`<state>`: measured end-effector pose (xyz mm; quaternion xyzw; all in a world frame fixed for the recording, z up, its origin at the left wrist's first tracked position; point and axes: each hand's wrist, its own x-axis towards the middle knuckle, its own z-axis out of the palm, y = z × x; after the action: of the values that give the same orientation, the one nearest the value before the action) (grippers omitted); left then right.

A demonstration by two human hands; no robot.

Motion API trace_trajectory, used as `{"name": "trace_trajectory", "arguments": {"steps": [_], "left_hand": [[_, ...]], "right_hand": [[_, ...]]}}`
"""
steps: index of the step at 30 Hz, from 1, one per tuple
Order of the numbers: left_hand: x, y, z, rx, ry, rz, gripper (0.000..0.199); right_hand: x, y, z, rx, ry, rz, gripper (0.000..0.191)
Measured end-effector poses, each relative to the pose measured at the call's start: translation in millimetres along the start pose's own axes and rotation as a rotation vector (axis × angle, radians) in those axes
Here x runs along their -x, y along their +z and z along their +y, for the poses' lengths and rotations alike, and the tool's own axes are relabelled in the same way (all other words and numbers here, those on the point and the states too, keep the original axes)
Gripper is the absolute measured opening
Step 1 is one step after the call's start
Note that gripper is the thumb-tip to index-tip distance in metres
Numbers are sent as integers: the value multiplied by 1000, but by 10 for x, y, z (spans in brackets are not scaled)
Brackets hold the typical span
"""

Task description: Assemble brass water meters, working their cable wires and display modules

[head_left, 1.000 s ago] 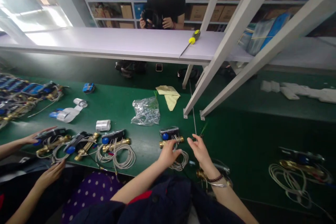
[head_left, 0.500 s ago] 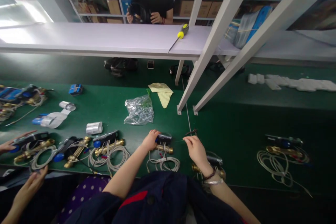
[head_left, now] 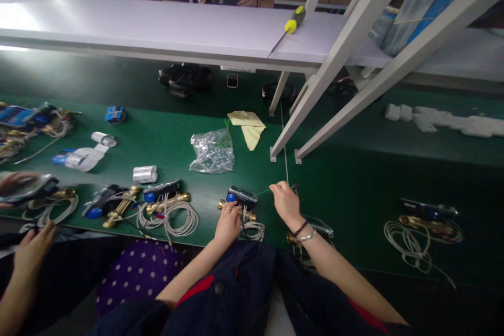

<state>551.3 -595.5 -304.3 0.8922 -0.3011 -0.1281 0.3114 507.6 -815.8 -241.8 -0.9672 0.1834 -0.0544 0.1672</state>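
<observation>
Before me lies a meter with a dark, clear-topped box [head_left: 242,197], a blue round part [head_left: 231,198], a brass pipe [head_left: 249,216] and a grey cable coil [head_left: 254,231]. My left hand [head_left: 228,224] is closed at the brass pipe, its fingertips just below the blue part; part of the pipe is hidden under it. To the right of the box, my right hand [head_left: 286,203] pinches the end of a thin green wire [head_left: 263,191]. That wire runs taut from the box's right end to my fingertips.
Another meter [head_left: 318,227] sits partly behind my right forearm. More meters [head_left: 165,205] line the left, where a co-worker's hands [head_left: 33,252] work. Beyond are a clear bag [head_left: 212,151], a yellow cloth [head_left: 250,128] and shelf posts [head_left: 299,123]. A screwdriver [head_left: 293,21] rests on the shelf.
My left hand has moved from the top of the box down to the brass pipe, uncovering the blue part. My right hand still pinches the green wire. The view has tilted down.
</observation>
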Motion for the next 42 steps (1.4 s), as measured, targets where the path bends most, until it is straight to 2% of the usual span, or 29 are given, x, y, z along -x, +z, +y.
{"name": "trace_trajectory", "arguments": {"steps": [3,18,30,37,42], "left_hand": [[-32,8,12,-13,7,-33,36],[-22,-28,30,-5,5,-24,42],[-43,-74,104,7,-60,-30,40],[-312,-27,280,-32,-262,43,23],[-460,13,412,-56,-314,90,12]], "right_hand": [[-36,-27,-39,46,-32,-29,27],[-54,-81,-124,137,-122,-81,30],[-67,-115,-181,129,-127,-139,30],[-212,114,-375,77,-86,-238,28],[-168,282,-395,-12,-1,-306,30]]}}
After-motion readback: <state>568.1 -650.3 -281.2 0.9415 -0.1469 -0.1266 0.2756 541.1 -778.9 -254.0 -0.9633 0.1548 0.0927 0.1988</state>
